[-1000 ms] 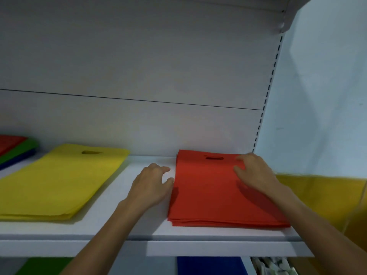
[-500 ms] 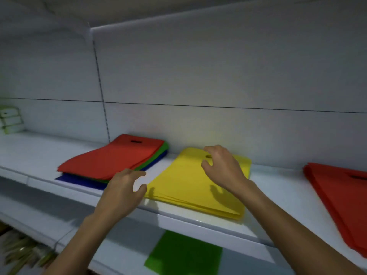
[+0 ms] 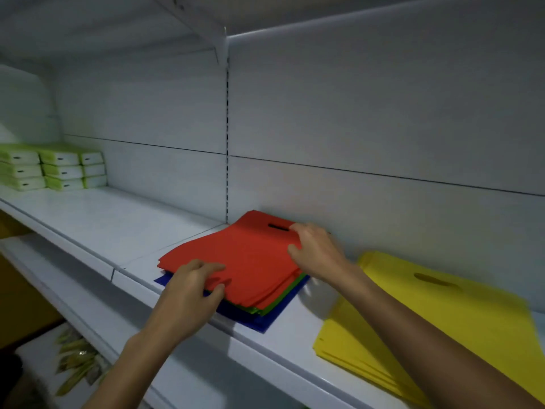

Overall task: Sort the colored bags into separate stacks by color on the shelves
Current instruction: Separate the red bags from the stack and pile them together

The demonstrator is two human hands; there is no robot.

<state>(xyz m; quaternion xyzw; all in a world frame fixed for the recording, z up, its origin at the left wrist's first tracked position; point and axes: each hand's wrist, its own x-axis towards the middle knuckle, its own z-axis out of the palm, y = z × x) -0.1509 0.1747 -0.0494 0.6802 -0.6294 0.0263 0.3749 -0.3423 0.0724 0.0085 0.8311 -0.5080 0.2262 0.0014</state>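
Head view shows a mixed stack on the white shelf: red bags on top, a thin band of green bags under them, and blue bags at the bottom.

The left grip is at the stack's near corner. Its fingers are curled over the red layer and the thumb is tucked at the edge, so it appears to pinch the red bags. The right grip is at the stack's far right edge, beside the handle slot, with fingers bent around the red edge.

The step in hand looks like lifting the red layer off. To do it well, the thumbs should part red from green cleanly, and both grips should rise together so the limp sheets stay flat and nothing green is dragged along.

The bags look thin, matte and floppy, with their edges fanned out of line. A yellow stack lies to the right of the mixed stack, apart from it. Green-and-white boxes sit far to its left.
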